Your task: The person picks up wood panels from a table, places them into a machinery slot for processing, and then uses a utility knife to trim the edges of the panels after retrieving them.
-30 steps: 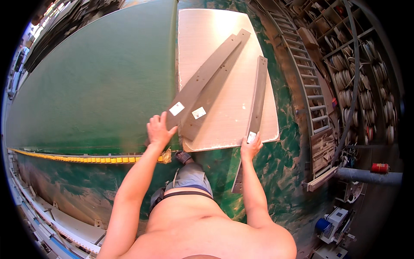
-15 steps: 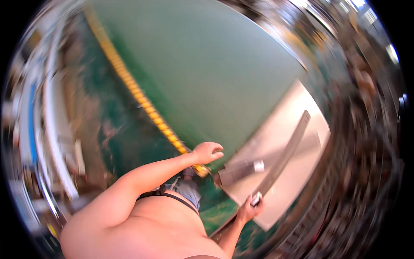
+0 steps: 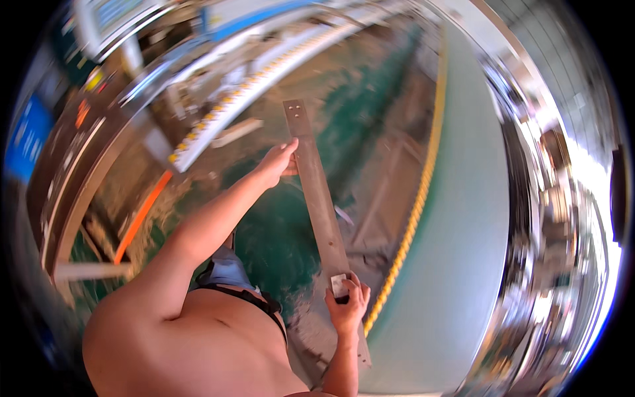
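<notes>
- Since the earlier frames the view has swung away from the pale sheet: the long metal strip [image 3: 319, 198] that lay on it is now lifted clear and carried over the floor.
- The left hand [image 3: 278, 162] grips the strip's left edge near its far end, fingers wrapped around it.
- The right hand [image 3: 346, 304] clasps the near part of the strip, just beside a small white label [image 3: 338, 285].
- The strip runs from the near hand away to the far one, its far tip showing small holes.
- Below it lies a worn green floor [image 3: 370, 119], patchy and scuffed.
- A yellow line [image 3: 423, 178] curves along the floor at the right, edging a smoother pale-green area [image 3: 469, 218].
- The surrounding room is blurred; a long pale rail [image 3: 251, 92] crosses the upper left.
</notes>
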The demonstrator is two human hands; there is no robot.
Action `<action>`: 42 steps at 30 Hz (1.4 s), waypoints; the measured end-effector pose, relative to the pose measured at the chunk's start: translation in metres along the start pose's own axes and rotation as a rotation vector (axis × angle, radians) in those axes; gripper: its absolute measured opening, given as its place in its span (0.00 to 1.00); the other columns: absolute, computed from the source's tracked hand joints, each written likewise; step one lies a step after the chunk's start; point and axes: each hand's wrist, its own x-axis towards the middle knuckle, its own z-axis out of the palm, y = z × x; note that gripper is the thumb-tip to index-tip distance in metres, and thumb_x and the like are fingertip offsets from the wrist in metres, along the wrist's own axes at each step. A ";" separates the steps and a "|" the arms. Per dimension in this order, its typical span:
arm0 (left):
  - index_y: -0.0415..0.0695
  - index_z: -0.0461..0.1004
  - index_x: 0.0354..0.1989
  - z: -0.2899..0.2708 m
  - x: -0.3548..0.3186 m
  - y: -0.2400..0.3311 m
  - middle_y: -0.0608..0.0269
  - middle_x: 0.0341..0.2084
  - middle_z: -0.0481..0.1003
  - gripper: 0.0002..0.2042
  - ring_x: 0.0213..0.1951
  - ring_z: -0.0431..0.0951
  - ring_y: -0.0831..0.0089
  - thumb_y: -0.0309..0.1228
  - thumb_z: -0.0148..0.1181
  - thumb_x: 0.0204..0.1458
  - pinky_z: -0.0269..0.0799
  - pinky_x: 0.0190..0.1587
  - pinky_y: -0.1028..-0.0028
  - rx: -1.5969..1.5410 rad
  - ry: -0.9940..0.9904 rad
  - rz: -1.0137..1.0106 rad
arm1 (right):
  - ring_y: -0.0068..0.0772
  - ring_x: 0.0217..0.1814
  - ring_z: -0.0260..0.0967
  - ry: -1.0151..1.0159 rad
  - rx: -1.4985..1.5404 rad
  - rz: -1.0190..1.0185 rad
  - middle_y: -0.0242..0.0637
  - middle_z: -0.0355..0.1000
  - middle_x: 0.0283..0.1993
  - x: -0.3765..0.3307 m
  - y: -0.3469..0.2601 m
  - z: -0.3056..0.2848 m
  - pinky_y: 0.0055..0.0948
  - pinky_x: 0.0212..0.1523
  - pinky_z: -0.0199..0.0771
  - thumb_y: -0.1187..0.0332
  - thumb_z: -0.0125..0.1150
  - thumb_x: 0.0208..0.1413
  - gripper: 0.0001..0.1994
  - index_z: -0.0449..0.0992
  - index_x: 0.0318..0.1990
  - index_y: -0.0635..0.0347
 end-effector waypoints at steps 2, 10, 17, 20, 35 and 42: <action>0.39 0.66 0.48 -0.077 0.038 0.022 0.57 0.36 0.74 0.19 0.37 0.77 0.67 0.43 0.45 0.60 0.75 0.41 0.65 0.076 0.282 0.139 | 0.49 0.46 0.64 -0.094 0.022 -0.120 0.43 0.71 0.49 0.063 -0.011 0.059 0.43 0.49 0.63 0.72 0.68 0.34 0.20 0.71 0.40 0.57; 0.40 0.72 0.33 -0.310 0.074 0.123 0.62 0.23 0.72 0.11 0.26 0.74 0.71 0.35 0.48 0.57 0.70 0.23 0.68 -0.226 0.816 0.250 | 0.47 0.49 0.64 -0.424 0.145 -0.334 0.45 0.70 0.50 0.233 -0.091 0.257 0.42 0.51 0.64 0.73 0.67 0.35 0.25 0.70 0.47 0.60; 0.38 0.71 0.33 -0.364 0.139 0.173 0.58 0.21 0.71 0.14 0.23 0.75 0.66 0.37 0.47 0.57 0.73 0.23 0.68 -0.230 0.913 0.282 | 0.49 0.49 0.63 -0.533 0.053 -0.472 0.44 0.68 0.50 0.339 -0.116 0.318 0.44 0.51 0.62 0.70 0.66 0.37 0.25 0.70 0.48 0.60; 0.35 0.72 0.34 -0.367 0.161 0.182 0.51 0.24 0.74 0.16 0.25 0.76 0.59 0.38 0.47 0.57 0.72 0.24 0.64 -0.111 1.068 0.241 | 0.48 0.51 0.62 -0.578 0.007 -0.501 0.45 0.68 0.51 0.369 -0.113 0.331 0.43 0.52 0.62 0.70 0.67 0.38 0.27 0.69 0.50 0.61; 0.36 0.73 0.40 -0.326 0.184 0.203 0.41 0.37 0.74 0.18 0.43 0.73 0.45 0.40 0.45 0.57 0.66 0.46 0.56 0.165 1.492 0.082 | 0.33 0.45 0.69 -1.134 0.471 -0.153 0.45 0.73 0.43 0.531 -0.260 0.582 0.28 0.47 0.66 0.52 0.50 0.58 0.25 0.72 0.47 0.69; 0.36 0.74 0.42 -0.334 0.178 0.193 0.47 0.32 0.76 0.19 0.36 0.76 0.53 0.41 0.47 0.56 0.69 0.38 0.62 -0.087 1.490 0.194 | 0.24 0.39 0.65 -1.313 0.684 0.108 0.36 0.72 0.39 0.525 -0.282 0.596 0.25 0.42 0.65 0.49 0.50 0.58 0.26 0.73 0.44 0.70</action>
